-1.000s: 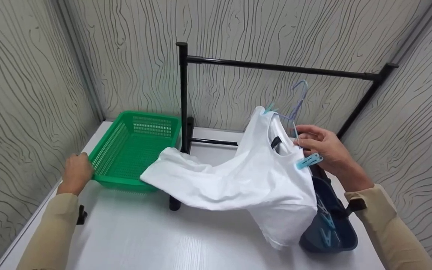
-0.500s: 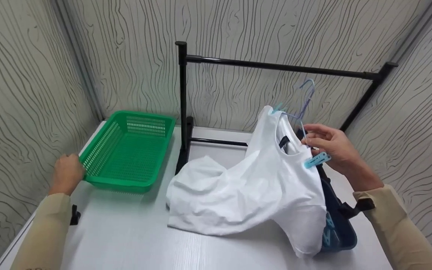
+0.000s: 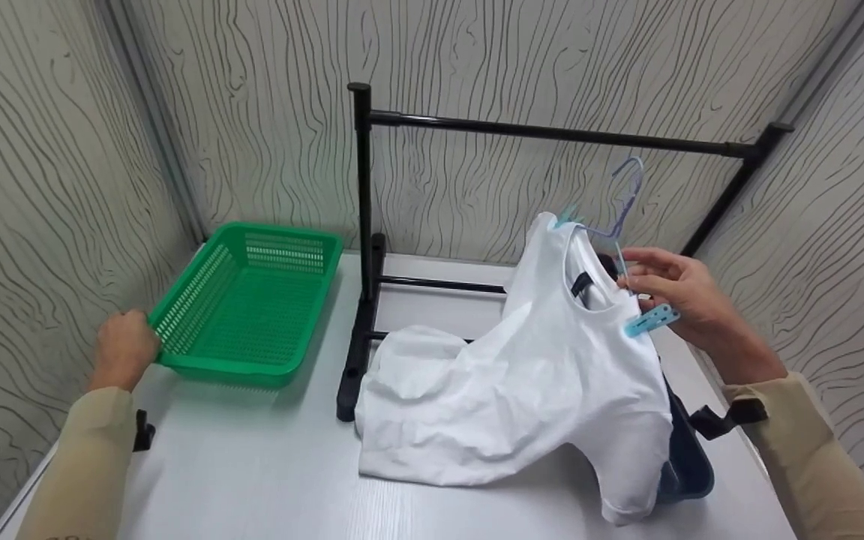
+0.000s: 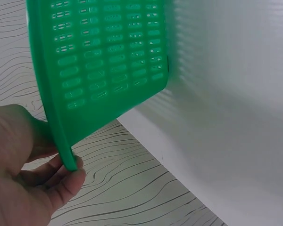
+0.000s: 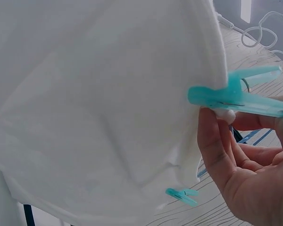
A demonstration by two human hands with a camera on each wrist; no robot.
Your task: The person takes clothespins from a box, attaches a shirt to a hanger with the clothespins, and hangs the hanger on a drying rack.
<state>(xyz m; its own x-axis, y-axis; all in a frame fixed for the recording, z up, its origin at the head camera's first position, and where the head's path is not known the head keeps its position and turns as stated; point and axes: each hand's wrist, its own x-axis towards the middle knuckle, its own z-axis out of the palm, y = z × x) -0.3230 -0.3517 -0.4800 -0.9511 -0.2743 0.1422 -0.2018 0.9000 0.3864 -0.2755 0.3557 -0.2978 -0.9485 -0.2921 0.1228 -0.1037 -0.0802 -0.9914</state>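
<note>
My left hand (image 3: 126, 343) grips the near left corner of an empty green plastic basket (image 3: 252, 369) by its rim; the left wrist view shows fingers and thumb pinching that rim. With my right hand (image 3: 691, 296) I hold a lilac wire hanger (image 3: 618, 225) by its side, below the hook. A white T-shirt (image 3: 544, 367) hangs on it, its lower part spread over the table. One light-blue clothespin (image 3: 651, 320) clips the near shoulder, right beside my right fingers, and another clothespin (image 3: 567, 216) the far shoulder. The hanger's arms are mostly hidden inside the shirt.
A black clothes rack (image 3: 552, 133) stands behind the shirt, its left foot (image 3: 348, 397) between basket and shirt. A dark blue bin (image 3: 691, 465) is partly covered by the shirt at right. Patterned walls (image 3: 42, 150) close in the left, back and right sides.
The green basket has slid left with my left hand. My right hand has carried the hanger and shirt to the right, and the shirt's hem has come off the basket onto the table.
</note>
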